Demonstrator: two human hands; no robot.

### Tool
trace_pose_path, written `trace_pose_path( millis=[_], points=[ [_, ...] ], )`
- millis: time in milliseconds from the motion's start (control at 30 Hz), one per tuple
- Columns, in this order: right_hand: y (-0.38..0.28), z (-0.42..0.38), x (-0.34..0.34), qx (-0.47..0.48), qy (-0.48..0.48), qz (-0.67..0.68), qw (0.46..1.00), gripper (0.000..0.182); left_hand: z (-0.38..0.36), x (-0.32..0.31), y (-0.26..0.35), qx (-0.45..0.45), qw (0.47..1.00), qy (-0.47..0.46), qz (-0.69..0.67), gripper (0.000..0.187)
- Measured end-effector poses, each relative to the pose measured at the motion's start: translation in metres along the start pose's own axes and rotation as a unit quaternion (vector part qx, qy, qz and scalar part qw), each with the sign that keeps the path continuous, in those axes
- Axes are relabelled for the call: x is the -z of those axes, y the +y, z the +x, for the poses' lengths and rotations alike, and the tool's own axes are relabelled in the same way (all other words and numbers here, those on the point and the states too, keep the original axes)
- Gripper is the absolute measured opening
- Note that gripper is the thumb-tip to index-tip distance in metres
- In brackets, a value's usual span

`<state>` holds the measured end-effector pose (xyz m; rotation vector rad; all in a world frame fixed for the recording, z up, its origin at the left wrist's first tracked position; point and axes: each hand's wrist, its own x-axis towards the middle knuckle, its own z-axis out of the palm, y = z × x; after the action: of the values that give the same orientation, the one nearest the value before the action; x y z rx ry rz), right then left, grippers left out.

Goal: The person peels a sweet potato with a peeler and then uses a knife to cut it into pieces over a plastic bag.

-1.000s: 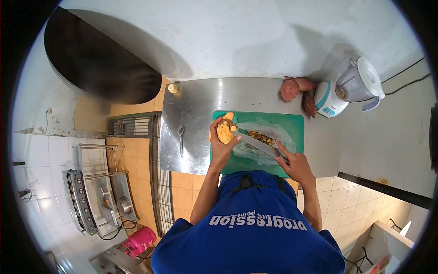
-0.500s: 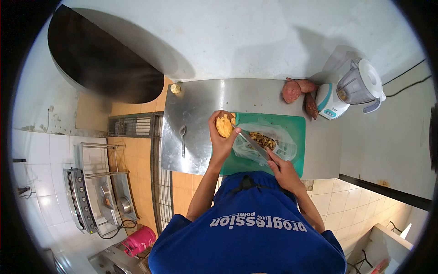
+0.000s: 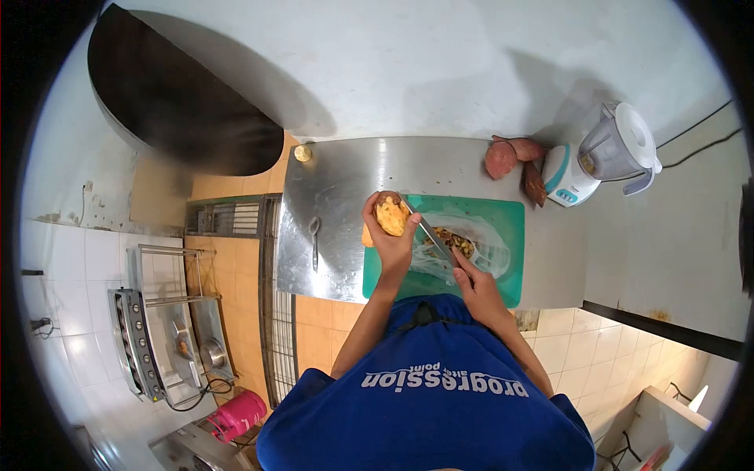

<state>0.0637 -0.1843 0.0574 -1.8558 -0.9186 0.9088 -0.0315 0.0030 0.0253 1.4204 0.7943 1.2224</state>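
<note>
Held up in my left hand (image 3: 395, 253) is a partly peeled sweet potato (image 3: 390, 220), its orange flesh bare except for brown skin at the top. My right hand (image 3: 477, 293) grips the handle of a knife (image 3: 437, 240), whose blade slants up and left so that its tip end meets the potato's right side. Beneath the blade a clear plastic bag (image 3: 493, 245) with dark and yellowish peelings (image 3: 459, 242) lies on a green cutting board (image 3: 509, 217). An orange piece (image 3: 367, 236) shows partly behind my left hand, at the board's left edge.
The steel table (image 3: 338, 180) carries a spoon (image 3: 315, 243) on the left and a small pale round item (image 3: 302, 153) at its far left corner. Several unpeeled sweet potatoes (image 3: 500, 159) lie back right, against a blender (image 3: 573, 177). A wall stands behind the table.
My left hand has shifted slightly right and turned the sweet potato. The knife and my right hand have moved a little left, and the blade now reaches higher along the potato's side.
</note>
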Motion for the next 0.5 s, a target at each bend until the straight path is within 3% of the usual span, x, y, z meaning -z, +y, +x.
trace_pose_path(
  millis=[133, 267, 367, 500],
  points=[
    [-0.003, -0.001, 0.019, -0.026, -0.032, -0.003, 0.999, 0.052, 0.006, 0.006, 0.016, 0.059, 0.996, -0.055, -0.043, 0.083],
    [-0.004, -0.003, 0.040, -0.001, -0.054, -0.101, 0.993, 0.050, 0.013, 0.021, 0.003, 0.095, 0.982, -0.141, -0.078, 0.083],
    [-0.007, -0.003, 0.047, 0.005, -0.066, -0.122, 0.990, 0.050, 0.016, 0.026, 0.010, 0.172, 0.962, -0.174, -0.118, 0.084],
    [-0.018, -0.003, 0.052, -0.020, -0.097, -0.126, 0.987, 0.050, 0.018, 0.028, 0.018, 0.195, 0.953, -0.179, -0.149, 0.082]
  ],
)
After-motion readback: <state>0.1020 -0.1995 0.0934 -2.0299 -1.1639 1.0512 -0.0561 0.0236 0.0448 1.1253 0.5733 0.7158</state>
